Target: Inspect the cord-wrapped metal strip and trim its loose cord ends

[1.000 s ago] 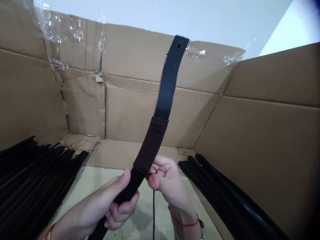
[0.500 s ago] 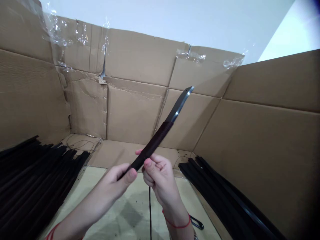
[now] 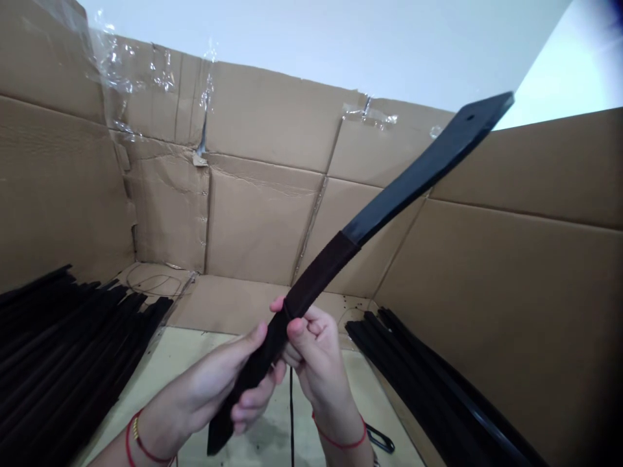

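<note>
A long, curved, flat black strip with a small hole near its upper tip slants across the view. A dark brown wrap or sleeve covers its middle. My left hand is closed around the lower part, fingers curled beneath and thumb along the side. Higher up, my right hand grips the strip at the lower end of the brown section, thumb on the near face. A thin dark cord hangs straight down below my right hand. Its upper end is hidden behind the hands.
Many dark strips lie piled at the left, and more black strips lie at the right. Taped cardboard walls surround a pale work surface. A black looped item sits beside my right wrist.
The strip has turned to show its broad face and now reaches farther up and right. My left hand has rolled, with its fingers now visible under the strip. My right hand has shifted slightly.
</note>
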Motion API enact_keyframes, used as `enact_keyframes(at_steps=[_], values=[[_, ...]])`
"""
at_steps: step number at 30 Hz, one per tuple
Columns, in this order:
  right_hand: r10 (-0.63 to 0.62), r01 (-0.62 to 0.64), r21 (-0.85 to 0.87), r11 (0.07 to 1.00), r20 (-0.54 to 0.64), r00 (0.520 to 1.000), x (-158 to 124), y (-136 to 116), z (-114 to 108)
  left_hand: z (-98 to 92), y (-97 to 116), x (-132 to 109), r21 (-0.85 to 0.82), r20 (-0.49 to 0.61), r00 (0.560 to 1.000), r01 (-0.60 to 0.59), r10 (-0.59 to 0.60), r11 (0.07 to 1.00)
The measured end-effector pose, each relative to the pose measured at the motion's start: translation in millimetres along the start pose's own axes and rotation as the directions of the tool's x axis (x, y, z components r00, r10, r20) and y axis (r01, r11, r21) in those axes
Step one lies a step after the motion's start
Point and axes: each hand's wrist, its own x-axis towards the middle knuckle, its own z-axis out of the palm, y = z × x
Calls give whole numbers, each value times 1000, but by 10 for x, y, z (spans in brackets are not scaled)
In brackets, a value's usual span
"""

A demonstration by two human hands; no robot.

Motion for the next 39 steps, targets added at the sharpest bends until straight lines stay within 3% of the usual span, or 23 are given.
enact_keyframes(at_steps=[1,2,4,5,8,9,11,14,15,17,19,20,23,24,27,29,31,33,34,36,37,38,39], values=[[-27,23,-50,998,-73,997,-6,1,3,40,-5,1,170,-189,964,-157,189,973],[-45,31,-104,994,-136,990,-11,-1,5,82,0,-17,351,-349,873,-215,341,911],[-39,10,-166,986,-174,984,-20,-20,5,138,40,-96,617,-463,730,-141,503,774],[-10,-11,-163,987,-131,991,-26,-35,5,144,68,-146,651,-465,734,-95,494,754],[44,-48,-169,984,-27,999,-45,-73,29,91,134,-247,334,-196,973,-51,122,941],[20,-31,-194,980,-59,998,-48,-73,46,73,140,-251,202,-78,997,8,8,979],[-65,21,-243,970,-177,982,-45,-54,84,65,129,-227,209,-152,984,-63,95,976],[-37,10,-185,983,-144,989,-36,-19,109,117,89,-214,488,-471,774,-171,423,856],[18,-29,-143,989,-73,997,-36,-14,104,133,83,-232,476,-499,767,-146,404,867],[91,-87,-72,994,55,994,-37,-10,83,146,87,-283,229,-364,921,-58,141,972],[73,-71,-67,995,31,997,-28,1,71,138,109,-318,90,-198,978,-45,62,995],[35,-38,-92,995,-30,999,-18,10,73,132,122,-320,181,-221,964,-107,147,978],[-22,-2,-165,986,-146,989,11,32,102,125,148,-277,472,-426,792,-217,437,854],[9,-27,-166,986,-112,994,12,30,115,124,150,-256,436,-452,793,-204,409,877],[96,-94,-177,980,1,995,-22,5,153,111,142,-188,48,-238,969,-64,74,997],[53,-65,-229,971,-61,997,-55,-5,176,99,133,-147,27,-187,978,-92,96,995],[-19,-23,-266,964,-155,988,-76,-3,187,92,132,-129,258,-380,862,-250,335,933],[1,-41,-256,966,-154,988,-78,-7,180,88,143,-151,322,-483,789,-243,380,915],[40,-67,-240,969,-114,993,-73,-14,173,86,152,-172,235,-462,842,-186,278,954],[97,-104,-219,970,-40,994,-57,-39,159,86,165,-214,-54,-179,984,12,-22,998],[91,-96,-222,970,-32,995,-46,-52,157,91,166,-226,-104,-34,997,67,-71,992],[63,-73,-234,970,-51,997,-34,-61,158,99,161,-229,-99,-20,999,46,-49,994],[15,-39,-253,967,-96,995,-22,-66,160,110,152,-224,5,-142,988,-56,56,998]])
